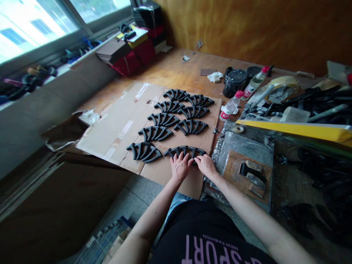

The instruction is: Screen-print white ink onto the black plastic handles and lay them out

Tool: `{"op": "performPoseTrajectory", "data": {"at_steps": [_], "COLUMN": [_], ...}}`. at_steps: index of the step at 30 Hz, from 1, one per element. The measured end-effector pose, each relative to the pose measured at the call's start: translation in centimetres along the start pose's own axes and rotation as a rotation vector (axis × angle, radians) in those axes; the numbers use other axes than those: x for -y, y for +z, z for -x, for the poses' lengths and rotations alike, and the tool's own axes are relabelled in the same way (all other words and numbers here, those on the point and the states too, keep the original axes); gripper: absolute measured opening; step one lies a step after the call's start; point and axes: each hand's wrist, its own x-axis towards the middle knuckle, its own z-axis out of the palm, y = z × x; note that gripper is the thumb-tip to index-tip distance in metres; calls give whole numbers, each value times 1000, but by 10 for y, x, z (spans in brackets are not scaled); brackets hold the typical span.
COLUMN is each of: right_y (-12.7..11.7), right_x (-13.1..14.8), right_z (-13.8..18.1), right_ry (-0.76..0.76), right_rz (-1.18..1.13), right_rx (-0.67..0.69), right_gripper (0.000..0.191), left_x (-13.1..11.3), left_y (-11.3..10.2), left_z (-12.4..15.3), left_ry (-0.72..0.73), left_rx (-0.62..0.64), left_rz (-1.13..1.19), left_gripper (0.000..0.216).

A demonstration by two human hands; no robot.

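Black curved handle-like pieces lie in fanned groups on a flattened cardboard sheet [115, 128]. At the near right of the sheet is one fanned group [184, 149], with both my hands at its front edge. My left hand [180, 168] lies over the middle of this group, fingers spread and touching it. My right hand [205, 165] has its fingers drawn together on a curved black piece at the group's right end; its fingertips partly hide that piece. To the left sits another fanned group [144, 151], apart from my hands. Several more groups form two columns farther back.
On the right, a metal plate [233, 141] carries a wooden board with a black piece [251, 171] on it. Behind stand two red-capped bottles [230, 106] and a dark tub [235, 82]. A yellow-edged tray [297, 128] holds black parts. Red boxes [129, 63] stand near the window.
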Motion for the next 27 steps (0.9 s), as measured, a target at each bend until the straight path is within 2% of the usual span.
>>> {"op": "performPoseTrajectory", "data": {"at_steps": [8,13,18,21,23,25,27], "right_y": [10,7,0,-6,-17,-32,-46], "right_x": [18,25,27,18,2,-26,-64], "right_z": [-26,-51,-65,-49,-27,1,32], "right_ry": [70,154,168,31,-96,-175,-191], "right_rz": [-83,-121,-147,-202,-229,-205,-113], "right_rx": [-66,-136,-94,-114,-192,-300,-400], "right_gripper": [34,35,39,42,39,37,41], "left_x": [-2,1,5,12,17,21,19], "left_y": [-10,-14,-16,-16,-16,-18,-22], "left_z": [-28,-63,-84,-76,-66,-58,-53], "left_ry": [11,34,90,134,155,167,192], "left_rx": [64,79,83,81,56,7,-45], "left_rz": [42,71,61,63,71,99,172], "left_gripper": [60,57,57,55,54,50,45]}}
